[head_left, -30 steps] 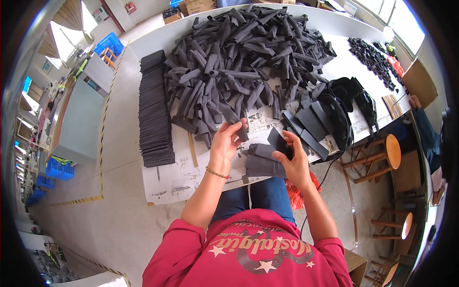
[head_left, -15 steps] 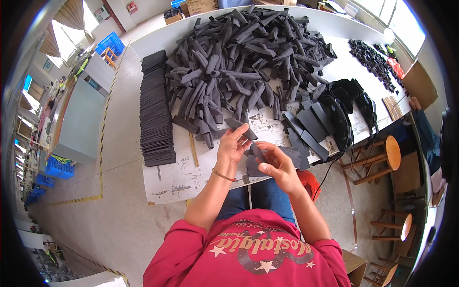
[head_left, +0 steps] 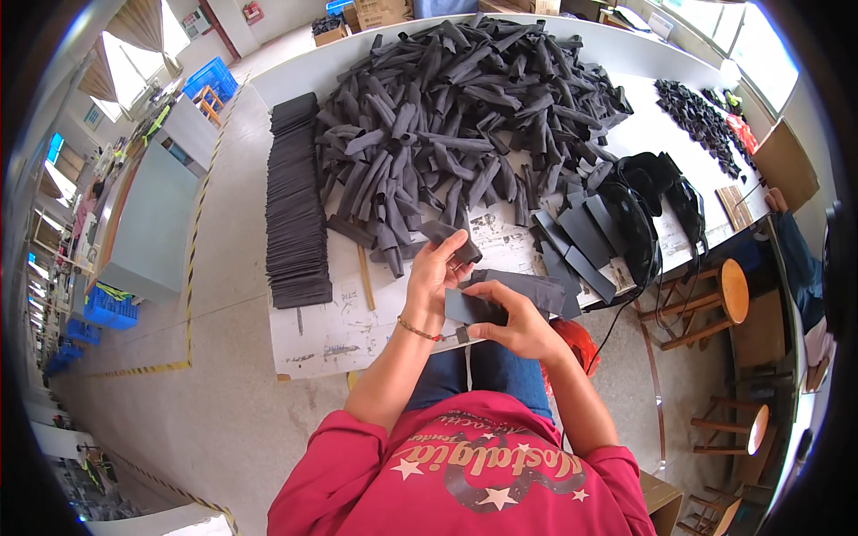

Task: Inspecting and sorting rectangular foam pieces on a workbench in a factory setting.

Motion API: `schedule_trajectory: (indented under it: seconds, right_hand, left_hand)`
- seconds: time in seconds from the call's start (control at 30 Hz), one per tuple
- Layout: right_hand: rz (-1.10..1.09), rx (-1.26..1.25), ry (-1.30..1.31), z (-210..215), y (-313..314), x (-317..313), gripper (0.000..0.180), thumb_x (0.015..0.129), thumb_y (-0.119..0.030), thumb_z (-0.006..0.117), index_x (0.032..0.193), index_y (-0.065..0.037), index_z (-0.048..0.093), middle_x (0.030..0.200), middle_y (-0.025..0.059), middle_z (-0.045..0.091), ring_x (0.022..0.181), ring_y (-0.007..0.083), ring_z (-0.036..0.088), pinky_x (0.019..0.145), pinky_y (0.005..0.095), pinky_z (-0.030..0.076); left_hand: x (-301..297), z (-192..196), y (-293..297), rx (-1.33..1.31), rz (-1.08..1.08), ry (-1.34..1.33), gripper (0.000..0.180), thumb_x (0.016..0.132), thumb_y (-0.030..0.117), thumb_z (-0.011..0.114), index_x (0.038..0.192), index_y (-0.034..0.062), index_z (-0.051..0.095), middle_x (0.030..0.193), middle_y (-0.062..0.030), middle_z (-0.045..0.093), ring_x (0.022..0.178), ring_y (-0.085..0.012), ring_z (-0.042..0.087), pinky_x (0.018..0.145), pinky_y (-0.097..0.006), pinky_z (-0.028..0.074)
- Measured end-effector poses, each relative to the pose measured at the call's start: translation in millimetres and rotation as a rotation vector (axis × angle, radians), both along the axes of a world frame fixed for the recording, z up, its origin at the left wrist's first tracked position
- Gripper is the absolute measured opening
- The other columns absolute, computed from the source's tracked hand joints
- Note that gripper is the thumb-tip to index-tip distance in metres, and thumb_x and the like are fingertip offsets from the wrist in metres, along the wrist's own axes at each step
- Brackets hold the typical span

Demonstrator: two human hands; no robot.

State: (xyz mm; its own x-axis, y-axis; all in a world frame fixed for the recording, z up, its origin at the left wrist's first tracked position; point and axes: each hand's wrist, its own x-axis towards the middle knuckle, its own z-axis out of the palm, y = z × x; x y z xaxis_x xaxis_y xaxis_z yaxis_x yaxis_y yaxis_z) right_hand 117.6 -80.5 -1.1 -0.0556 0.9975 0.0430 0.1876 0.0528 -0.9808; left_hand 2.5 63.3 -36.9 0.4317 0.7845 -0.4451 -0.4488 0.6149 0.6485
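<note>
So a second ago my hands were apart; now both have come together over the table (head_left: 340, 335) edge. Left hand (head_left: 435, 272) grip clamped on a dark foam strip (head_left: 451, 239), right hand (head_left: 518, 317) pinching a flat black piece (head_left: 471, 308). Big pile (head_left: 465, 107) sits at 12 o'clock.

Cardboard boxes (head_left: 380, 11), brown, at top edge beyond far end of table; smaller brown box (head_left: 332, 34) w/ dark contents left of them on floor. Brown carton (head_left: 786, 161) stands at table's right side, flap open. Another brown box (head_left: 660, 500) on floor bottom right, by person's shoulder. Red sign (head_left: 254, 12) on far wall, top left. Blue crates (head_left: 211, 80) further left.
</note>
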Motion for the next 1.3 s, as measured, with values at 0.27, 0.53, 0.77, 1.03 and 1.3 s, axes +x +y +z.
schedule_trajectory:
  seconds: [0.27,0.53,0.77,1.03,1.3]
  right_hand:
    - [-0.223,0.284,-0.128,0.1,-1.0,2.5,0.052,0.075,-0.009,0.078,0.121,-0.001,0.055,0.126,0.0112,0.055,0.116,0.0213,0.052,0.099,0.0324,0.04]
    - [-0.224,0.281,-0.269,4.7,1.5,-3.0,0.051,0.075,-0.01,0.078,0.12,-0.003,0.055,0.139,0.0131,0.044,0.124,0.0308,0.047,0.102,0.0377,0.04]
    - [-0.153,0.202,-0.279,7.8,-0.6,-3.0,0.051,0.074,-0.01,0.078,0.12,-0.004,0.057,0.127,0.0133,0.05,0.117,0.03,0.052,0.098,0.0367,0.042]
    - [-0.492,0.228,-0.478,15.2,-7.7,11.9,0.049,0.071,-0.008,0.078,0.116,-0.003,0.062,0.11,0.0123,0.056,0.099,0.029,0.058,0.085,0.0346,0.048]
    - [-0.528,0.36,-0.521,7.2,-3.7,11.2,0.042,0.069,-0.005,0.079,0.109,-0.004,0.066,0.109,0.0123,0.059,0.099,0.0307,0.059,0.081,0.0365,0.05]
  left_hand:
    - [-1.1,-2.6,0.6,0.086,0.004,-0.047,0.026,0.08,0.016,0.078,0.096,0.0062,0.06,0.087,-0.0035,0.066,0.073,-0.0154,0.065,0.065,-0.028,0.054]
    - [-2.3,14.6,-9.8,0.056,-0.052,0.025,0.028,0.079,0.017,0.079,0.098,0.0067,0.061,0.087,-0.0054,0.066,0.07,-0.0162,0.064,0.062,-0.028,0.052]
    - [-5.0,4.9,-0.7,0.083,-0.031,0.028,0.027,0.078,0.015,0.079,0.096,0.0078,0.061,0.086,-0.0049,0.066,0.071,-0.0156,0.065,0.06,-0.026,0.051]
    - [-6.8,-8.2,8.1,0.009,0.074,-0.105,0.028,0.079,0.01,0.078,0.097,0.0033,0.057,0.089,-0.0099,0.068,0.077,-0.0194,0.069,0.068,-0.033,0.06]
    - [-3.5,-2.5,2.0,0.037,0.061,-0.102,0.021,0.083,0.011,0.074,0.096,-0.0009,0.061,0.093,-0.0123,0.068,0.083,-0.0223,0.069,0.072,-0.035,0.062]
